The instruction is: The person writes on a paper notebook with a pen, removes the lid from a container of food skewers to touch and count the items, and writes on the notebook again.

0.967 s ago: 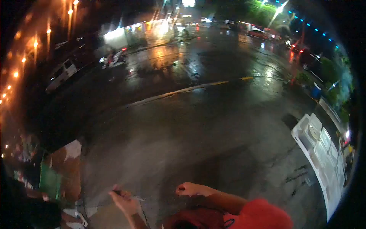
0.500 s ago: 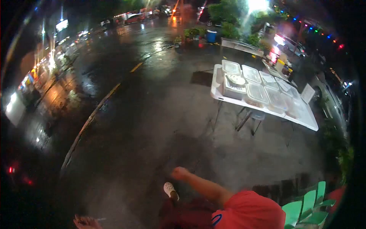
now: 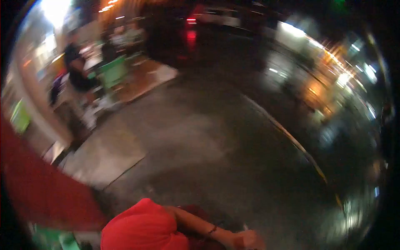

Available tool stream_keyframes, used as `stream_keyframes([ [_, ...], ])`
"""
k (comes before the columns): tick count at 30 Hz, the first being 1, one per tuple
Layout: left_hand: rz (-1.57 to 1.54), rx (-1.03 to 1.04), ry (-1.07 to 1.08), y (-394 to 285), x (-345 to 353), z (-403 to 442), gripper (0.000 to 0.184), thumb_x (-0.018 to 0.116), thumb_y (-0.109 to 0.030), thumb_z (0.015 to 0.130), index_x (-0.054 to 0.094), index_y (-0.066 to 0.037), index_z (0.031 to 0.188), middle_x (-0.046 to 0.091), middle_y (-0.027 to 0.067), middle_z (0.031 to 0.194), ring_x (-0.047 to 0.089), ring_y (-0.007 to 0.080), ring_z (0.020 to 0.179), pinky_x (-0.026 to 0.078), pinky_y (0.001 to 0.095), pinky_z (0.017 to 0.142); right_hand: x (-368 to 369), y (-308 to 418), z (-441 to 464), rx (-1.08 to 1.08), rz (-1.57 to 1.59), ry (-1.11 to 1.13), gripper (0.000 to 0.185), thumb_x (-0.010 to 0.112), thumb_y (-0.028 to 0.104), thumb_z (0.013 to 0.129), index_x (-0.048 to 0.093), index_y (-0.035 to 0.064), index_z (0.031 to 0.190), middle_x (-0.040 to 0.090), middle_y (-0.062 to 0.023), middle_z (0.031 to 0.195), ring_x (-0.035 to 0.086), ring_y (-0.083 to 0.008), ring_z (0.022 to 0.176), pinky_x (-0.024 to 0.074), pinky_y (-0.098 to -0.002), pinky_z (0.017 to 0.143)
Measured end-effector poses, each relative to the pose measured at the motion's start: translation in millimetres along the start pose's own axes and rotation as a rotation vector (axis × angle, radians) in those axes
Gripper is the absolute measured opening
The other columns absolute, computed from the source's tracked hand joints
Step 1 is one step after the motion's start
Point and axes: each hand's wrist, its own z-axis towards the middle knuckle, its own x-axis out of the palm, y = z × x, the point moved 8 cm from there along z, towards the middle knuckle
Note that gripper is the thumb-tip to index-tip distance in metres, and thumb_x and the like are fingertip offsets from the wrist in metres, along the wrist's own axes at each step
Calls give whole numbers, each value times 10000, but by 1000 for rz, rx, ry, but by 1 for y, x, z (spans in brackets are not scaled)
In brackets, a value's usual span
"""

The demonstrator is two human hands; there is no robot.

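My left arm, in a red sleeve (image 3: 141, 227), reaches across the bottom of the head view, with a dark band (image 3: 213, 229) around the wrist. At its end, my left hand (image 3: 246, 239) is blurred and low over the wet pavement. Its fingers look curled. A small pale sliver (image 3: 245, 227) shows at the hand's upper edge, too smeared to name. My right hand is out of view.
Left, a blurred person in dark clothes (image 3: 77, 62) stands near a green chair (image 3: 113, 73) on a tiled patch. Others sit behind. A dark red surface (image 3: 46, 187) fills the lower left. A painted line (image 3: 287, 133) crosses the wet road; a vehicle (image 3: 218, 17) is far off.
The view has swung round: the white table with plastic containers is gone, and seated people appear at left. My right arm has left view; my left arm has come in.
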Motion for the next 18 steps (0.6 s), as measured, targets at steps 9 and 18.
stream_keyframes([
  [9, -294, -611, -2146, -6, -45, -422, 210, 597, -209, 874, 667, -26, 948, 601, -1, 780, 531, 105, 626, 432, 296, 536, -28, 145, 107, -345, -123, -16, 384, 614, 295, 807, 618, 93, 1134, 637, -122, 1091, 623, -275, 952, 504, -435, 787],
  [18, -526, 85, -2385, 6, 78, -519, 382, 505, -395, 955, 636, -54, 1068, 580, 13, 843, 535, 143, 763, 424, 296, 652, 87, 326, 10, -1051, 210, 671, 395, 625, 322, 792, 639, 75, 1100, 654, -133, 1044, 632, -289, 921, 513, -455, 746],
])
